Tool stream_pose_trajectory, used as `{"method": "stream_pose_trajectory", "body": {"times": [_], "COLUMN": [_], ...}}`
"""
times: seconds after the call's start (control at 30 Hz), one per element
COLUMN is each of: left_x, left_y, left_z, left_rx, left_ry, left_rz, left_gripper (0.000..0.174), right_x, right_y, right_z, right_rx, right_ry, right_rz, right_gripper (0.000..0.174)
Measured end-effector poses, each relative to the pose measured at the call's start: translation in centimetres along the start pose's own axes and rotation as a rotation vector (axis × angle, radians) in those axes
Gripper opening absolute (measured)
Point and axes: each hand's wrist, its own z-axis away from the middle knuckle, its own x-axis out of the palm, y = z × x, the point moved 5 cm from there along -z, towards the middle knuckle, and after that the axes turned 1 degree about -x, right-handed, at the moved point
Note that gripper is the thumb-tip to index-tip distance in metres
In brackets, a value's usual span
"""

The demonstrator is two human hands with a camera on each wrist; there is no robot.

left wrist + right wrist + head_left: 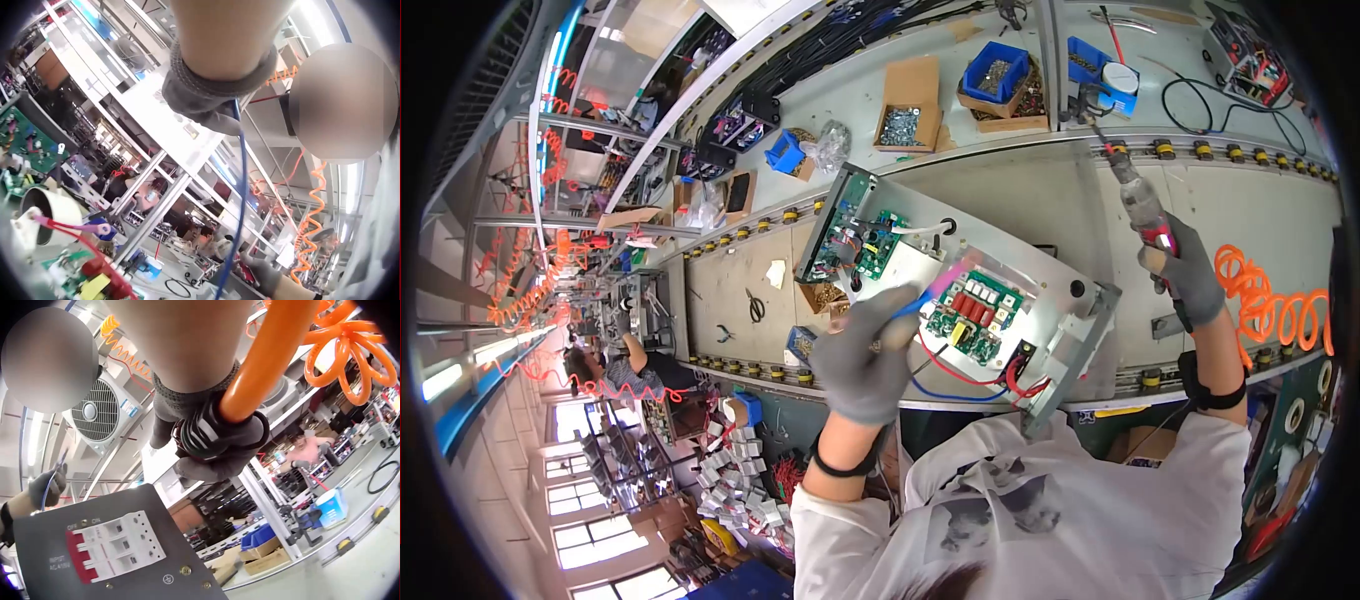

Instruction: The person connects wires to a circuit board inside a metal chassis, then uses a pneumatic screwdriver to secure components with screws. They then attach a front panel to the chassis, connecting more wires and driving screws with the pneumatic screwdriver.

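Note:
My gloved left hand pinches a blue wire, which hangs down from the fingers in the left wrist view. This hand is over the near side of an open metal chassis. Inside lie a green circuit board with red parts and a second board at the left end. Gripped in my gloved right hand is an air screwdriver, off the chassis's right side, its bit towards the back rail. An orange hose runs from the tool. The chassis's end panel carries a breaker.
Blue bins and a cardboard box of screws stand along the back shelf. Pliers lie on the bench left of the chassis. A coiled orange hose hangs at right. Roller rails border the bench.

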Motion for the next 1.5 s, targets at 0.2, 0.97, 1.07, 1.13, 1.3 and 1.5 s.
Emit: {"method": "stream_pose_trajectory", "body": {"times": [0.2, 0.97, 1.07, 1.13, 1.3, 1.5], "left_x": [8.5, 12.0, 12.1, 12.1, 12.1, 12.7], "left_y": [-4.9, -8.4, -8.3, -8.2, -8.1, -8.1], "left_z": [-1.5, 4.3, 4.3, 4.2, 3.8, 3.3], "left_rx": [0.134, -0.067, -0.042, -0.005, 0.008, -0.003], "left_ry": [-0.048, -0.344, -0.333, -0.337, -0.337, -0.406], "left_rz": [-0.539, -1.003, -0.996, -0.986, -0.959, -0.995], "left_gripper": [0.015, 0.023, 0.03, 0.034, 0.027, 0.023], "right_x": [1.6, 12.9, 13.2, 13.3, 13.8, 14.1], "right_y": [-0.9, -0.1, 0.2, 0.2, 0.2, -0.1], "right_z": [-6.5, -17.5, -17.7, -17.8, -17.7, -16.9], "right_rx": [-0.378, -0.563, -0.567, -0.617, -0.607, -0.641], "right_ry": [-0.276, -0.909, -0.933, -0.921, -0.934, -0.897], "right_rz": [0.394, 1.124, 1.1, 1.105, 1.107, 1.106], "right_gripper": [0.057, 0.055, 0.051, 0.048, 0.049, 0.051]}}
